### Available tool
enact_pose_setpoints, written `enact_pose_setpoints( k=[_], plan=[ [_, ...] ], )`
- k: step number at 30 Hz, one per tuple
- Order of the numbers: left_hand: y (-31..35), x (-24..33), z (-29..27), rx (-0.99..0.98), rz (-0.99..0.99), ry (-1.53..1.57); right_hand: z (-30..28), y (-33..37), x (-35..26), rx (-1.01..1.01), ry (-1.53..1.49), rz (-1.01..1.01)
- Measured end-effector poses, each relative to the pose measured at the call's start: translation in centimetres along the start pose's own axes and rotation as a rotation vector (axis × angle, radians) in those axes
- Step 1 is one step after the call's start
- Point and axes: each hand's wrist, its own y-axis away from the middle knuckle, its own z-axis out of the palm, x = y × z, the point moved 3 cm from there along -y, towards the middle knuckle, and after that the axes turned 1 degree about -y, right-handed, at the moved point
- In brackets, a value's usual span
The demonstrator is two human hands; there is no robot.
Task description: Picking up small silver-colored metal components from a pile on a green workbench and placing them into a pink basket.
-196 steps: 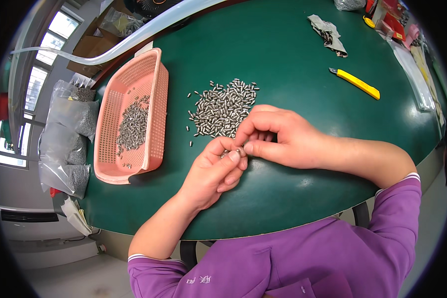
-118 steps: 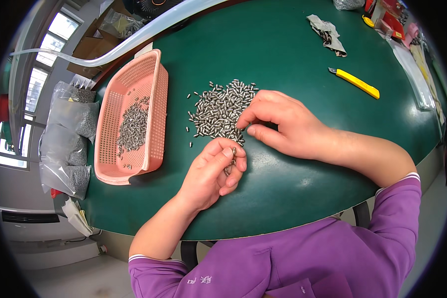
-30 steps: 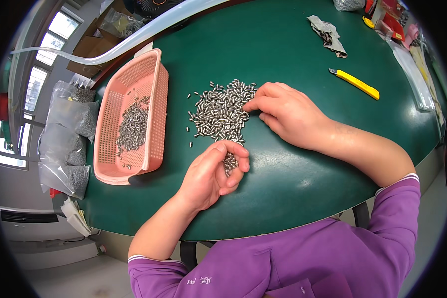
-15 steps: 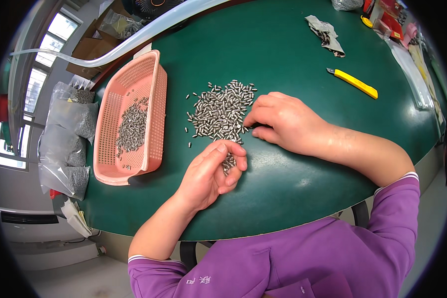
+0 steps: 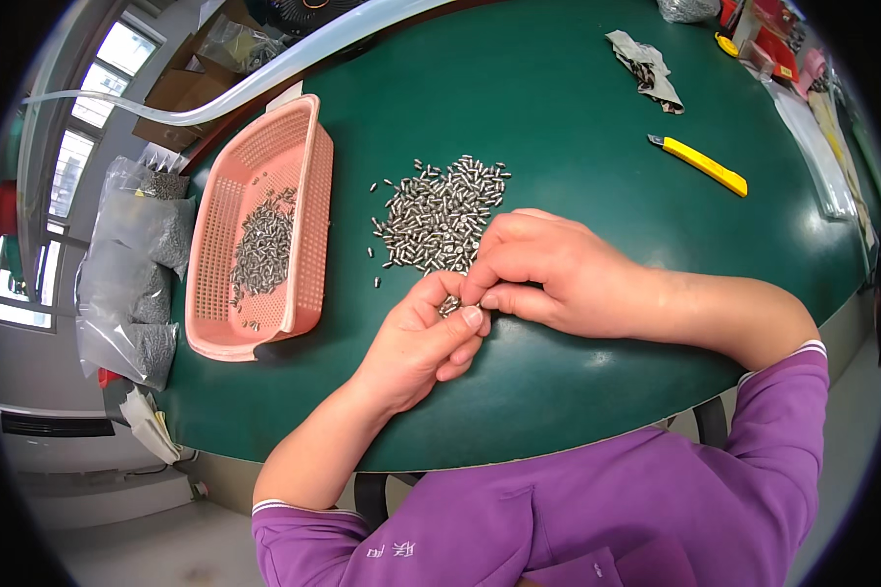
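Note:
A heap of small silvery metal pins lies on the green table, just beyond my hands. My left hand is curled closed around several of these metal pins, which show between thumb and forefinger. Against its fingertips my right hand pinches with thumb and forefinger; whatever sits in that pinch is too small or too hidden to make out. To the left stands a pink perforated plastic basket with a pile of similar metal pins inside.
A yellow utility knife and a crumpled white wrapper lie on the green table at the right. Clear bags of small metal parts stand left of the basket. A translucent tube arches along the far left edge.
My right hand has moved left and toward me, from the heap's edge to my left hand's fingertips. My left thumb has closed further over the pins.

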Motion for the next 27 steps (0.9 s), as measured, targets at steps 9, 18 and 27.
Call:
enact_pose_setpoints(
  k=[9, 18, 27],
  plan=[
    [-0.1, 0.1, -0.3, 0.0, -0.002, 0.097, -1.4, -0.1, 1.9, 0.061, 0.337, 0.138],
    [0.0, 0.2, -0.2, 0.023, -0.022, 0.074, -0.5, -0.4, 2.5, -0.017, 0.354, 0.217],
    [0.0, 0.2, -0.1, 0.021, -0.005, 0.044, -0.4, -0.2, 2.2, 0.051, 0.162, 0.136]
  ],
)
